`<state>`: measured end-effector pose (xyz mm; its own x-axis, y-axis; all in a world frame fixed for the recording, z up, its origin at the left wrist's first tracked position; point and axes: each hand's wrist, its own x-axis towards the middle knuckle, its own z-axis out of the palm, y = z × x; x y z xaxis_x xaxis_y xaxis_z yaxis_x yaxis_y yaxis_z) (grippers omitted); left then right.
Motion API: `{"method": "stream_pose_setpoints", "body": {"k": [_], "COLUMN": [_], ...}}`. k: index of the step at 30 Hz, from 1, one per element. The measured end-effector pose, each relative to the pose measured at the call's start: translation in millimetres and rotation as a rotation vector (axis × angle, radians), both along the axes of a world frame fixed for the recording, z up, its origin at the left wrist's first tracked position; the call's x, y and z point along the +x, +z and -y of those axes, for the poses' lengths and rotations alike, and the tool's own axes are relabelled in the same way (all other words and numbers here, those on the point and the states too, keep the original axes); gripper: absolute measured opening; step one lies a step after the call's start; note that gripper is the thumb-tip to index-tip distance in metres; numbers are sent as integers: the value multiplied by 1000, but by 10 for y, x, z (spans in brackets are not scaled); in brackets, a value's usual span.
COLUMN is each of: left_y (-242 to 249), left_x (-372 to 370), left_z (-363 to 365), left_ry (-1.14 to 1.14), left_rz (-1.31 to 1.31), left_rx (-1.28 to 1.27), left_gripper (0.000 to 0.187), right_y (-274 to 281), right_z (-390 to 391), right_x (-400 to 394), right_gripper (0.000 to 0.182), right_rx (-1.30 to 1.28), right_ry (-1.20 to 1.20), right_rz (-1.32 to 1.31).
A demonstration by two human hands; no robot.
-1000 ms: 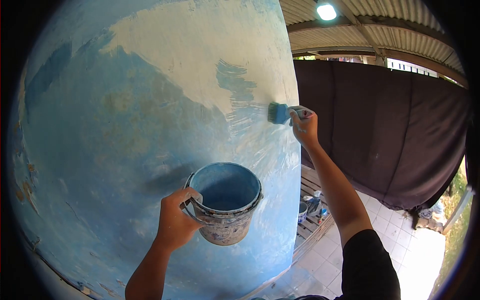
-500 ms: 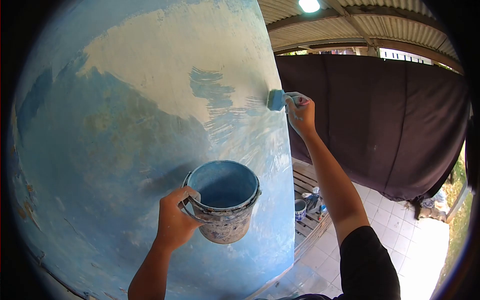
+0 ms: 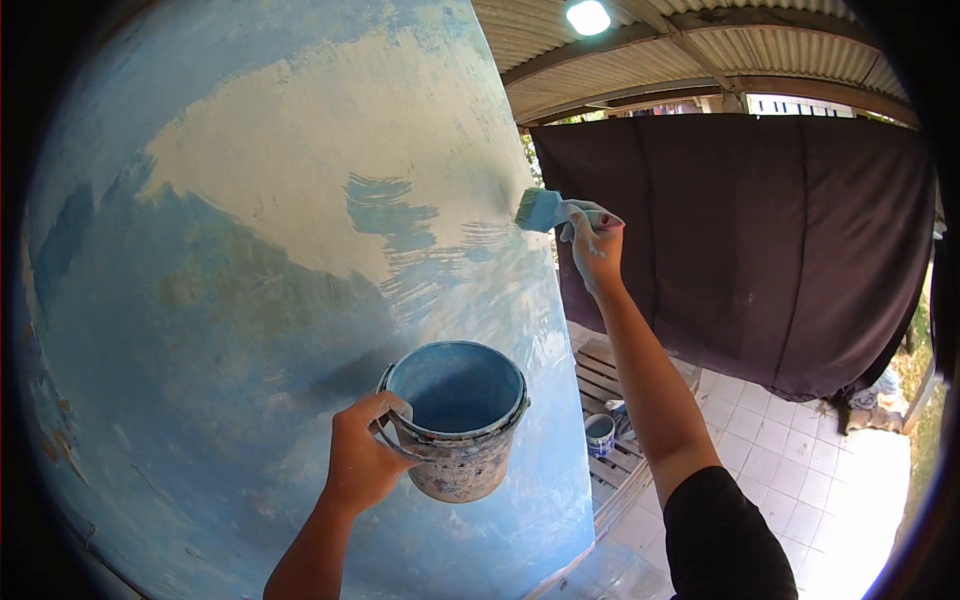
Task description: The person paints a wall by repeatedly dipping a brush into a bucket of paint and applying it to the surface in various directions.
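Observation:
My left hand [image 3: 368, 452] grips the rim and handle of a paint-stained bucket [image 3: 462, 470], blue on its inside, held upright in front of the painted surface. Raised at the right, my right hand [image 3: 598, 250] is closed around the handle of a wide blue brush [image 3: 540, 210]. The bristles point left, at the right edge of the large panel [image 3: 250, 330]; whether they touch it I cannot tell. Blue and cream paint covers the panel, with streaky blue strokes [image 3: 392, 218] on the cream area.
A dark cloth [image 3: 740, 250] hangs behind my right arm. Below it, a small paint can [image 3: 600, 434] stands on a slatted wooden pallet [image 3: 598, 385] over a white tiled floor [image 3: 770, 450]. Overhead are a corrugated roof [image 3: 790, 45] and a lit lamp [image 3: 588, 16].
The view has shifted, so the panel appears further left and lower. My right hand and the brush have moved slightly left and down in view; the bucket sits a little lower.

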<state>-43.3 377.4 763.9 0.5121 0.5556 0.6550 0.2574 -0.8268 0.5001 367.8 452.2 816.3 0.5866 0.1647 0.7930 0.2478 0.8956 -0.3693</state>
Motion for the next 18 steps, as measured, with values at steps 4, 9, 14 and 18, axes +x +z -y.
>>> {"method": "stream_pose_setpoints", "body": {"k": [4,9,14,18], "left_y": [-37,36,53,55], "left_x": [33,44,34,48], "left_z": [-35,22,63,65], "left_ry": [1,-1,10,2], "left_rz": [30,16,8,-10], "left_rx": [42,26,2,-25], "left_gripper": [39,38,42,45], "right_y": [-485,-172,-401,-459], "right_z": [-454,-118,-325,-283], "right_x": [281,216,250,450], "right_gripper": [15,13,13,15], "right_rx": [-118,-107,-80,-277], "right_ry": [-100,-217,12,-510], "right_rz": [-46,-36,-120,112]}}
